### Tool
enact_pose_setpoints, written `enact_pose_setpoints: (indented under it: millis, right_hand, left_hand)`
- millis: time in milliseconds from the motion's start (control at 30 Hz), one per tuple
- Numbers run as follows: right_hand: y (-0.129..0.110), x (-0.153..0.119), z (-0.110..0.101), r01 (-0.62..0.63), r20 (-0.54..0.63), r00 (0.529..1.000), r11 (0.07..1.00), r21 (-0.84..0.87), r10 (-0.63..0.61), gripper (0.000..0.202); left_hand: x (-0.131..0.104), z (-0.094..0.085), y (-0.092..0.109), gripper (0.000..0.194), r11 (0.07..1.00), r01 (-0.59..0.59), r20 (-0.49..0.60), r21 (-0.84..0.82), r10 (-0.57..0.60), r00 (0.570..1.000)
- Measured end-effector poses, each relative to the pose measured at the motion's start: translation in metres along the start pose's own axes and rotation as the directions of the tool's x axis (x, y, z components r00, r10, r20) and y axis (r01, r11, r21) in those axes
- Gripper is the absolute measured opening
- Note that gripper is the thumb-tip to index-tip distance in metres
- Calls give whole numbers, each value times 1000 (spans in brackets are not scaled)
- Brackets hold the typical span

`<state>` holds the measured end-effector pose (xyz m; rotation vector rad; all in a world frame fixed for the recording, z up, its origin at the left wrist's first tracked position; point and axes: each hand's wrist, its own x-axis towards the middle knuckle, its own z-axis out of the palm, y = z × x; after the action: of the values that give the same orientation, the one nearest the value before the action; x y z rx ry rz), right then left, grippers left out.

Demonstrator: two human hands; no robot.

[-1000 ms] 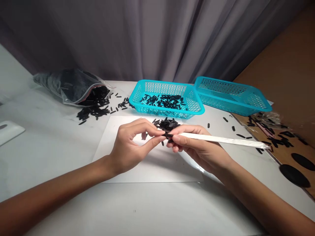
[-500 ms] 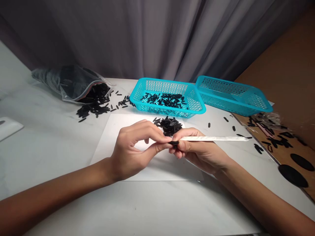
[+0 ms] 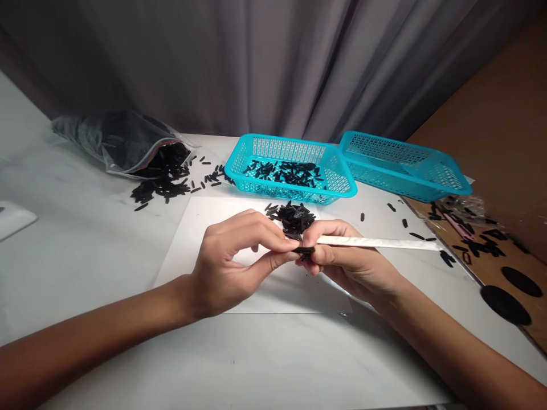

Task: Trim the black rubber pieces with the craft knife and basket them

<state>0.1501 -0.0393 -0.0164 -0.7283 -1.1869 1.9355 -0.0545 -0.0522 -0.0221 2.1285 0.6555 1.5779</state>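
A small, flat black strip (image 3: pixel 305 250) is pinched between the thumb and forefinger of my left hand (image 3: pixel 239 259); its right end meets the thumb of my right hand (image 3: pixel 342 253). Closed as well, my right hand grips a long, thin white stick (image 3: pixel 376 242) that juts out to the right past the wrist. Some dark bit shows under the strip, too hidden by the fingers to make out. Just behind the fingertips lies a pile of black strips (image 3: pixel 294 218) on a white sheet of paper (image 3: pixel 200 222).
Behind the paper stands a blue basket (image 3: pixel 290 196) holding more strips, with a second blue basket (image 3: pixel 410 176) to its right. At left, an open plastic bag (image 3: pixel 115 142) spills strips onto the table. Black ovals (image 3: pixel 506 304) and loose strips lie on brown board at right.
The white stick's outer end has dipped slightly and shifted right. More of the black strip now shows between my fingertips. Both hands stay nearly in place.
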Motion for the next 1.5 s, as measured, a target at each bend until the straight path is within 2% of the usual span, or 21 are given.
enact_pose_setpoints:
  millis: [467,900,1133,1300,1500]
  right_hand:
    - [-4,-1,3,63,-22,998,998,-17,-63,5]
    - [-3,-4,2,133,-80,986,984,-121,-143,5]
    - [-2,-3,0,138,-77,985,977,-164,-152,1]
    - [-2,-3,0,106,-99,987,978,-179,-125,8]
    - [-4,-3,3,84,-96,990,984,-158,-99,12]
  left_hand:
    - [0,0,-1,6,999,17,-17,39,-16,1000]
    - [0,-1,-1,6,998,40,-17,41,-39,999]
    - [1,-1,0,11,993,106,12,41,-107,994]
    - [2,-2,2,17,987,158,65,36,-160,985]
    - [1,-2,3,20,953,302,112,-22,-298,948]
